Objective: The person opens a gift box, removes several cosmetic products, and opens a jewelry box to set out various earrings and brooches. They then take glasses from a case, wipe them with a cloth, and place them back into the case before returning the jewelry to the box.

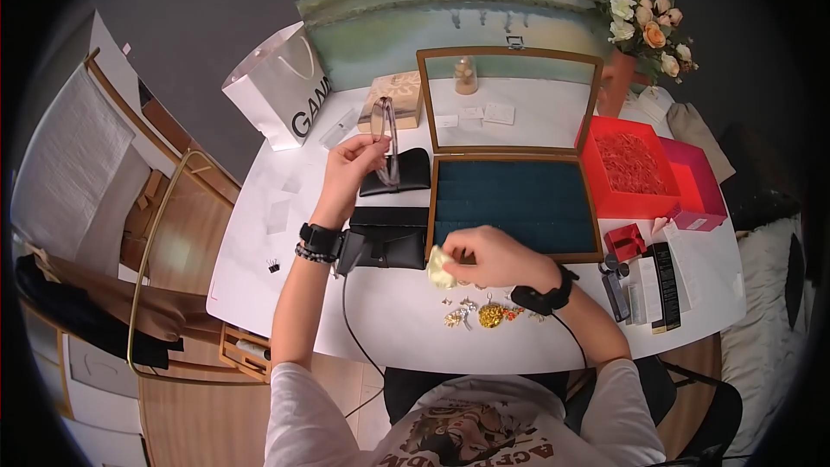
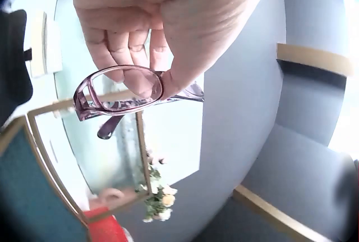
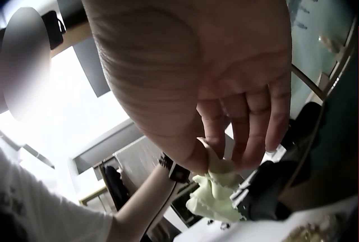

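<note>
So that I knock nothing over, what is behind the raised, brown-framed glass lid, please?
Through the glass lid: a small clear dome with tan contents, white cards and a painted lake scene. Whatever its brown frame covers cannot be seen.

Before you on the curved-edged white table (image 1: 251, 290) sits the open brown-framed rectangular case (image 1: 514, 195). Left of it lie soft black pouches (image 1: 398, 175), the white paper bag (image 1: 272, 91) farther back; right, the square red box (image 1: 635, 202). Gold-coloured jewellery (image 1: 491, 316) lies nearer you.

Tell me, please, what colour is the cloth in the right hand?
Pale yellow-green cloth; the right wrist view shows it best.
</note>
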`<action>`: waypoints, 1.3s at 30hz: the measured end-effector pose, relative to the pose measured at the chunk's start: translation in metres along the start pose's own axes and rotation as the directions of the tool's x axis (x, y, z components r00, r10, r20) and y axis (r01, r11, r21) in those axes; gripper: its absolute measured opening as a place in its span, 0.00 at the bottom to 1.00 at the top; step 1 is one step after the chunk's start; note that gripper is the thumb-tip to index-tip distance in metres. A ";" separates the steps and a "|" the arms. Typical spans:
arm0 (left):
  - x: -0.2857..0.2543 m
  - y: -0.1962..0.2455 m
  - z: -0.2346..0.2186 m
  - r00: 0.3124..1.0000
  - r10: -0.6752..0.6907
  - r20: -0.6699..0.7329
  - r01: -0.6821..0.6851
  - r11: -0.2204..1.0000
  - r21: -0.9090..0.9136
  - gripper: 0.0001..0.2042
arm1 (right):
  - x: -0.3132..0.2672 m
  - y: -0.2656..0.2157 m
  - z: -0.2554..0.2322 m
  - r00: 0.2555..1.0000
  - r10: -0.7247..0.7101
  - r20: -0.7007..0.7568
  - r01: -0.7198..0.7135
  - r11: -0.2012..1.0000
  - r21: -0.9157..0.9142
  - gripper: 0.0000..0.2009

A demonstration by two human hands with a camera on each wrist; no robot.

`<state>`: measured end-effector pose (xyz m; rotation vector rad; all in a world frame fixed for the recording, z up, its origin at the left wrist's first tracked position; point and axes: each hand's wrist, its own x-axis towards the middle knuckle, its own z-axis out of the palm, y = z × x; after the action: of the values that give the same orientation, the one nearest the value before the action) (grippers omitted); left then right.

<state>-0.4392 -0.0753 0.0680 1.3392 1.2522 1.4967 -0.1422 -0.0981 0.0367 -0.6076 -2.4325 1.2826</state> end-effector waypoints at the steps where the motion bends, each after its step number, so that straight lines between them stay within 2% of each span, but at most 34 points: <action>1: -0.004 0.008 0.010 0.999 -0.041 0.017 0.043 0.990 -0.133 0.10 | -0.001 -0.003 -0.009 1.000 0.000 0.001 0.000 1.000 -0.003 0.08; 3: -0.012 0.020 0.037 0.997 -0.056 0.049 0.061 0.993 -0.100 0.09 | -0.003 -0.006 -0.026 0.987 -0.050 -0.151 0.077 0.981 0.178 0.05; 5: -0.016 0.022 0.058 0.990 -0.091 0.112 0.113 0.973 -0.202 0.10 | -0.007 -0.002 -0.042 0.960 -0.115 -0.254 0.179 0.952 0.247 0.06; 7: -0.022 0.021 0.081 0.980 -0.126 0.154 0.166 0.946 -0.278 0.14 | -0.013 -0.018 -0.053 0.922 -0.085 -0.377 0.234 0.899 0.370 0.09; 9: -0.025 0.013 0.090 0.986 -0.081 0.145 0.126 0.933 -0.336 0.18 | -0.014 -0.015 -0.052 0.862 -0.019 -0.507 0.278 0.853 0.441 0.07; 10: -0.028 0.011 0.086 0.987 -0.084 0.139 0.126 0.933 -0.337 0.18 | -0.015 -0.009 -0.053 0.865 -0.019 -0.502 0.276 0.853 0.444 0.07; 12: -0.036 0.014 0.073 0.999 -0.033 -0.025 0.021 0.929 -0.370 0.24 | -0.021 0.006 -0.055 0.892 -0.020 -0.451 0.238 0.869 0.433 0.10; 13: -0.045 0.021 0.065 0.993 -0.019 -0.118 -0.008 0.973 -0.229 0.32 | -0.019 0.010 -0.050 0.893 -0.017 -0.450 0.236 0.869 0.436 0.10; 15: -0.054 0.025 0.038 0.980 0.058 -0.189 -0.066 0.997 -0.037 0.31 | -0.013 0.012 -0.034 0.921 -0.032 -0.387 0.214 0.874 0.437 0.15; 16: -0.054 0.021 0.015 0.980 0.057 -0.192 -0.065 0.997 -0.035 0.31 | -0.005 0.009 -0.022 0.952 0.048 -0.303 0.111 0.867 0.486 0.17; 17: -0.053 0.007 -0.012 0.998 0.033 -0.062 -0.022 0.983 0.180 0.27 | 0.007 0.006 -0.008 0.964 0.086 -0.251 0.009 0.935 0.355 0.17; 18: -0.054 -0.006 -0.031 0.998 -0.020 0.062 -0.006 0.921 0.390 0.23 | 0.020 0.003 0.006 0.970 0.004 -0.244 0.051 0.975 0.216 0.15; 19: -0.056 -0.018 -0.040 0.998 -0.025 0.057 0.001 0.919 0.394 0.23 | 0.033 0.001 0.018 0.971 -0.079 -0.227 0.097 0.993 0.073 0.15; 20: -0.058 -0.028 -0.048 0.995 -0.003 0.097 -0.053 0.819 0.572 0.19 | 0.048 0.001 0.030 0.972 -0.079 -0.221 0.099 0.992 0.078 0.15; 22: -0.066 -0.026 -0.052 0.983 -0.010 0.182 -0.148 0.540 0.828 0.14 | 0.081 0.005 0.048 0.964 -0.105 -0.244 0.041 0.967 -0.253 0.16; 23: -0.069 -0.032 -0.059 0.984 -0.010 0.177 -0.144 0.540 0.829 0.14 | 0.096 0.010 0.055 0.965 -0.107 -0.240 0.045 0.967 -0.253 0.16; 25: -0.073 -0.056 -0.075 0.908 0.123 0.401 -0.414 0.413 0.811 0.12 | 0.122 0.025 0.067 0.982 -0.102 -0.162 0.041 0.939 -0.341 0.19; 26: -0.073 -0.061 -0.079 0.904 0.043 0.425 -0.391 0.485 0.782 0.14 | 0.132 0.032 0.073 0.990 -0.084 -0.110 0.034 0.920 -0.390 0.21; 27: -0.074 -0.060 -0.079 0.906 0.046 0.420 -0.388 0.486 0.783 0.14 | 0.136 0.037 0.077 0.991 -0.086 -0.105 0.038 0.918 -0.394 0.21; 29: -0.078 -0.062 -0.079 0.900 -0.055 0.431 -0.336 0.544 0.769 0.14 | 0.137 0.042 0.087 0.995 -0.087 -0.041 0.058 0.882 -0.467 0.22; 30: -0.081 -0.064 -0.078 0.918 -0.052 0.393 -0.298 0.563 0.771 0.16 | 0.137 0.042 0.090 0.998 -0.036 -0.043 0.012 0.889 -0.458 0.23; 34: -0.082 -0.069 -0.077 0.915 -0.041 0.402 -0.319 0.537 0.781 0.16 | 0.139 0.048 0.091 0.999 -0.013 -0.043 -0.006 0.909 -0.416 0.23; 39: -0.082 -0.068 -0.078 0.921 -0.093 0.377 -0.260 0.576 0.775 0.18 | 0.133 0.039 0.091 0.998 0.000 -0.065 -0.027 0.909 -0.417 0.23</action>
<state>-0.5072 -0.1518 -0.0155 2.1884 1.7057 0.5751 -0.2900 -0.0742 -0.0340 -0.7605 -2.6674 0.7268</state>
